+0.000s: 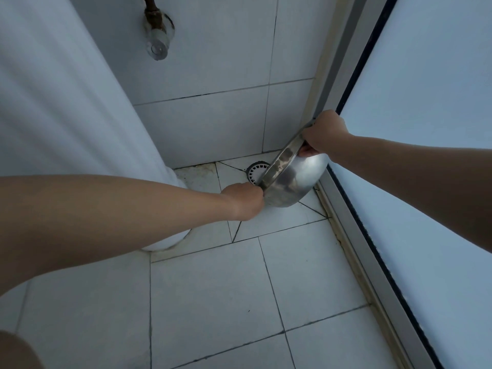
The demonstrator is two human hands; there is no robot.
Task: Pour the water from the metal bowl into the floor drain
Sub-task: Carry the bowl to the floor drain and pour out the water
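A shiny metal bowl (pixel 295 179) is tipped steeply on its side, its mouth facing away from me toward the corner. My left hand (pixel 246 199) grips the lower end of its rim. My right hand (pixel 326 135) grips the upper end of the rim. Just behind the rim lies the round white floor drain (pixel 255 170), partly covered by the bowl. The bowl's inside is hidden, so any water in it cannot be seen.
A white ceramic pedestal (pixel 87 123) rises at the left, its foot close to my left arm. Tiled wall with a rusty pipe fitting (pixel 157 30) stands behind. A sliding glass door and its metal track (pixel 354 235) run along the right. Grey floor tiles (pixel 213 288) spread toward me.
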